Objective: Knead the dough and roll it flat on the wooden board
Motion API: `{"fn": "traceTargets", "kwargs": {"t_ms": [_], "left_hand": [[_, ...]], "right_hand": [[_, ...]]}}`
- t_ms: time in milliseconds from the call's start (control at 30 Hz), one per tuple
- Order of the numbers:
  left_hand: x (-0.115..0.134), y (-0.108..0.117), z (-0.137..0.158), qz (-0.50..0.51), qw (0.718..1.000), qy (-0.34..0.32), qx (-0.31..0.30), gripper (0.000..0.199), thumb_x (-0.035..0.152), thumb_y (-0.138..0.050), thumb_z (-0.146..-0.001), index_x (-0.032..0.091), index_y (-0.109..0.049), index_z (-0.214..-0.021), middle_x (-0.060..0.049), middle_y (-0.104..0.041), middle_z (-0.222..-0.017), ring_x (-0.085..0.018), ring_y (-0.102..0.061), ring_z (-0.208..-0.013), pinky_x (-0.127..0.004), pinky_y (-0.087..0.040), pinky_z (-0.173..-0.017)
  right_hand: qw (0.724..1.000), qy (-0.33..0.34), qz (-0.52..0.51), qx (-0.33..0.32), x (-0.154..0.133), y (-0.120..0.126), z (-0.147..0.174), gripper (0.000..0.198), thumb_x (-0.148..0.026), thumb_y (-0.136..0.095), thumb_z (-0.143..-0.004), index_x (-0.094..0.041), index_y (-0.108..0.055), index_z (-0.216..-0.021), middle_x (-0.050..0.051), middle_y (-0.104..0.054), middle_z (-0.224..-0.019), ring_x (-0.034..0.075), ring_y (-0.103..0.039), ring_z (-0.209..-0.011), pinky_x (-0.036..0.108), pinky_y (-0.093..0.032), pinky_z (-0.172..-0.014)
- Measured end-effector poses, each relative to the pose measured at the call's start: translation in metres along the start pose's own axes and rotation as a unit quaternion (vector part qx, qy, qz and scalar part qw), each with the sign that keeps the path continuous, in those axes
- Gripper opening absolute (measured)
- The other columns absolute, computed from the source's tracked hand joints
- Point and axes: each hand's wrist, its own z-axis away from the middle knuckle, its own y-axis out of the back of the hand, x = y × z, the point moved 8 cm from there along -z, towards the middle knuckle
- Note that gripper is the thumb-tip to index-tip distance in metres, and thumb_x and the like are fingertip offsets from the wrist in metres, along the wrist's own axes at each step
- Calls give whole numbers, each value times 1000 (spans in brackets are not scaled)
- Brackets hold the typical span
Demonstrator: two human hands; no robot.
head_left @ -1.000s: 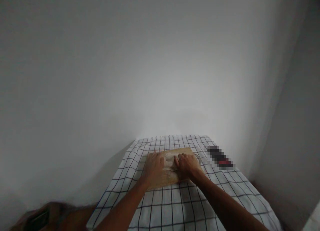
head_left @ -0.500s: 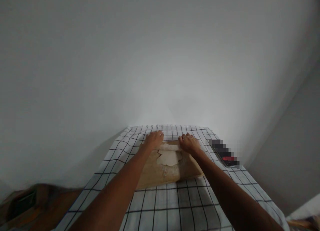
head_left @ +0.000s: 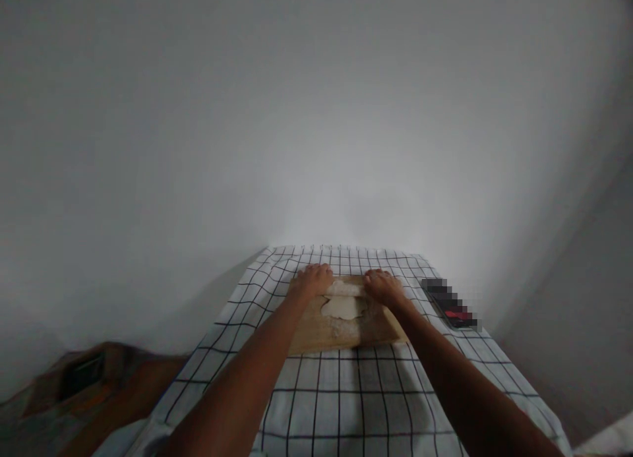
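Nearest you, your left forearm (head_left: 237, 384) and right forearm (head_left: 459, 378) enter from the lower corners and converge over a white cloth (head_left: 341, 404) ruled with dark lines into squares. Beyond the cloth's left edge, low down, lies a brown, box-like object (head_left: 82, 374) with a dark opening; its details are too dim to tell. Farther in, between your forearms, a wooden board (head_left: 316, 335) lies on the cloth, its near edge facing you. Pale smears mark its surface just in front of the dough (head_left: 343, 307), which is spread flat with an uneven outline near the middle of the board. Across the far side of the dough runs a pale rolling pin (head_left: 345, 288), set crosswise. Your left hand (head_left: 312, 279) is closed around its left end, and your right hand (head_left: 383, 285) likewise around its right end; the fingers of both are curled, their tips partly hidden. To the right of the board, well apart from it, a dark, flat object (head_left: 435, 305), partly pixelated, rests near the cloth's right edge. Behind everything rises a plain, pale wall (head_left: 316, 114).
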Motion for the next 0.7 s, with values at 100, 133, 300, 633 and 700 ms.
{"fn": "traceTargets", "kwargs": {"t_ms": [100,133,300,633,700], "left_hand": [[3,5,21,-8,1000,9,7,39,37,-39,-98,24,-61,-127,-10,-66,-129,-26,-56,-123,-43,-42,-103],[4,6,28,-10,1000,10,12,40,37,-38,-98,25,-60,-129,-9,-66,-130,-26,-55,-124,-44,-41,-104],[12,16,53,-27,998,2,57,42,35,-34,-99,27,-62,-130,-8,-66,-131,-27,-54,-126,-46,-37,-108],[25,23,54,-23,999,-4,48,45,33,-30,-99,21,-63,-128,-11,-68,-128,-28,-58,-120,-43,-43,-101],[25,24,47,-12,999,15,27,46,37,-29,-99,23,-62,-128,-9,-69,-127,-28,-60,-118,-44,-43,-99]], "right_hand": [[999,30,17,25,-7,3,16,40,-30,-31,-102,-17,-66,-116,13,-68,-121,26,-61,-115,37,-47,-93],[998,41,27,26,-10,4,22,40,-29,-31,-102,-16,-66,-115,14,-68,-120,26,-61,-114,36,-47,-92],[998,54,35,21,-19,8,57,36,-29,-35,-103,-19,-69,-109,14,-69,-119,27,-61,-116,35,-46,-91],[996,42,-8,81,-16,4,74,43,-31,-25,-106,-19,-66,-114,10,-66,-127,20,-56,-121,32,-38,-104],[997,34,-10,69,-10,1,60,47,-33,-22,-106,-18,-66,-112,10,-66,-127,21,-55,-121,33,-37,-104]]}}
